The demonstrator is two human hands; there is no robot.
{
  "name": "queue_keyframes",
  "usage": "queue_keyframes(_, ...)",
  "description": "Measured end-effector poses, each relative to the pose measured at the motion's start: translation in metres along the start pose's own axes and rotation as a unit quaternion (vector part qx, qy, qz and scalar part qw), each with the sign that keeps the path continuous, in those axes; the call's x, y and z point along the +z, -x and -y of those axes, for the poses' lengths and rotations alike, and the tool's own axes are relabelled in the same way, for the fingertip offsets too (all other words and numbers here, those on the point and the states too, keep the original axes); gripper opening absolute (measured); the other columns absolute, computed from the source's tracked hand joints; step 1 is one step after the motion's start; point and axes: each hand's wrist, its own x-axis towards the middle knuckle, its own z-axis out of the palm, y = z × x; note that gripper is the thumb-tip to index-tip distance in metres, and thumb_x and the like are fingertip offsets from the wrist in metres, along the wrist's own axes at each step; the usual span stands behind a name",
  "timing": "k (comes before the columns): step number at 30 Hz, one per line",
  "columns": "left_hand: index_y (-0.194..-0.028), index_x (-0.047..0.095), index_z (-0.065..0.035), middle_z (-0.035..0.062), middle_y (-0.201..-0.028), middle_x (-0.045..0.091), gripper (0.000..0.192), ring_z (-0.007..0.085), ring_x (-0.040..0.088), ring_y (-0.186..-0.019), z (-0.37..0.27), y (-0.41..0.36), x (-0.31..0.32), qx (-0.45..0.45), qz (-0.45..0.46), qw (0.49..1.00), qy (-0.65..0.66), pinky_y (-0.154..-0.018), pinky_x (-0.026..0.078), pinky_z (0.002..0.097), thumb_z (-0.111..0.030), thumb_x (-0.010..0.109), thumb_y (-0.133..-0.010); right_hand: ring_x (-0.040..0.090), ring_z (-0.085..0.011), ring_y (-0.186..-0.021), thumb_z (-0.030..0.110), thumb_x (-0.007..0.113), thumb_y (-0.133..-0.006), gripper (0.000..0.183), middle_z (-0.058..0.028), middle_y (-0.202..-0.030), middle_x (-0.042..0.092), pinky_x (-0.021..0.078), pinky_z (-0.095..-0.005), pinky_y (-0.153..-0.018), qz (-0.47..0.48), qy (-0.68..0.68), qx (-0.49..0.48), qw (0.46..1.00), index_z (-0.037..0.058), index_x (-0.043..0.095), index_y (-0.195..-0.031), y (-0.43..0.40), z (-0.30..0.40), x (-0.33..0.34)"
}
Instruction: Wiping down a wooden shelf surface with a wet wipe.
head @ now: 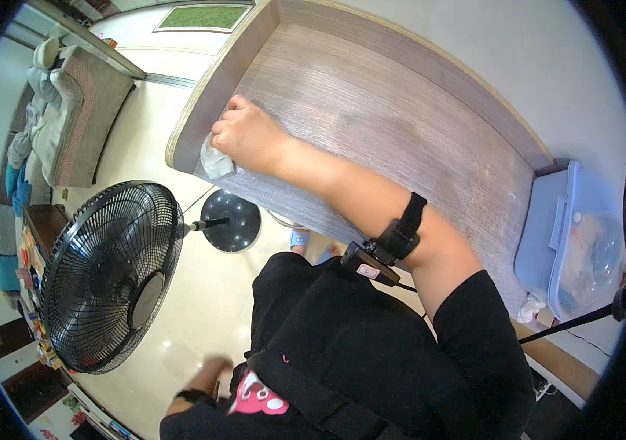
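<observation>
My right hand [247, 135] is closed over a pale grey cloth [216, 158], pressed on the wood-grain surface of a desk [379, 121] at its left front corner, beside the raised side panel. Part of the cloth sticks out below my fingers. The surface has whitish streaks and some darker patches. My left hand [216, 367] hangs low at my side, blurred, away from the desk; its fingers are not clear. A small box-like device [370, 264] is strapped to my right forearm.
A black pedestal fan [112, 278] stands at the left, its round base [230, 221] on the tiled floor near the desk's front. A blue lidded plastic bin [546, 236] adjoins the desk's right end, with crumpled white tissue [531, 307] nearby. A grey sofa [84, 115] stands farther left.
</observation>
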Motion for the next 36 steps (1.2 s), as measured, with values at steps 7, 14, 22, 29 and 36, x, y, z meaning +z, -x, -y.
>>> queue_keyframes(7,-0.114,0.051,-0.0072,0.0164,-0.103,0.058,0.04,0.03,0.059,-0.09,-0.032,0.042,0.08,-0.029,0.05,0.971,0.231,-0.072,0.048,0.0444,-0.014,0.054,-0.076,0.057,-0.0144,-0.068,0.013,0.056,-0.062,0.006,0.0017,-0.062,0.056,0.0415,-0.0295,-0.078,-0.013,-0.007,0.011,1.0,0.0138,0.059,-0.057,0.003,-0.002,0.005)
queue_keyframes(14,-0.111,0.053,-0.0072,0.0161,-0.102,0.059,0.036,0.0294,0.06,-0.09,-0.039,0.043,0.081,-0.022,0.034,0.963,0.267,-0.072,0.048,0.0439,-0.015,0.054,-0.076,0.058,-0.0135,-0.07,0.012,0.055,-0.064,0.008,0.0025,-0.064,0.057,0.0416,-0.0294,-0.08,0.0,-0.01,0.011,1.0,0.0142,0.061,-0.06,0.002,0.001,0.003)
queue_keyframes(22,-0.108,0.055,-0.0072,0.0157,-0.1,0.06,0.033,0.0286,0.06,-0.089,-0.04,0.041,0.08,-0.016,0.049,0.961,0.271,-0.072,0.048,0.0433,-0.015,0.053,-0.076,0.058,-0.0128,-0.072,0.01,0.054,-0.067,0.01,0.0034,-0.068,0.059,0.0414,-0.0297,-0.082,-0.016,-0.016,0.012,1.0,0.0151,0.063,-0.064,0.006,-0.002,0.003)
queue_keyframes(29,-0.105,0.057,-0.0072,0.0154,-0.098,0.061,0.03,0.028,0.061,-0.089,-0.042,0.043,0.082,-0.016,0.064,0.959,0.274,-0.072,0.048,0.0428,-0.015,0.053,-0.076,0.058,-0.0121,-0.073,0.009,0.054,-0.068,0.012,0.0042,-0.073,0.062,0.0411,-0.0286,-0.081,-0.011,-0.023,0.021,0.999,0.0156,0.065,-0.068,0.004,0.0,0.001)
queue_keyframes(36,-0.101,0.06,-0.0072,0.0151,-0.097,0.062,0.027,0.0273,0.061,-0.089,-0.044,0.043,0.084,-0.011,0.078,0.96,0.268,-0.072,0.048,0.0424,-0.016,0.053,-0.076,0.059,-0.0123,-0.074,0.009,0.055,-0.068,0.013,0.0042,-0.073,0.062,0.0412,-0.0276,-0.08,-0.01,-0.023,0.021,0.999,0.0154,0.066,-0.068,0.004,-0.001,0.001)
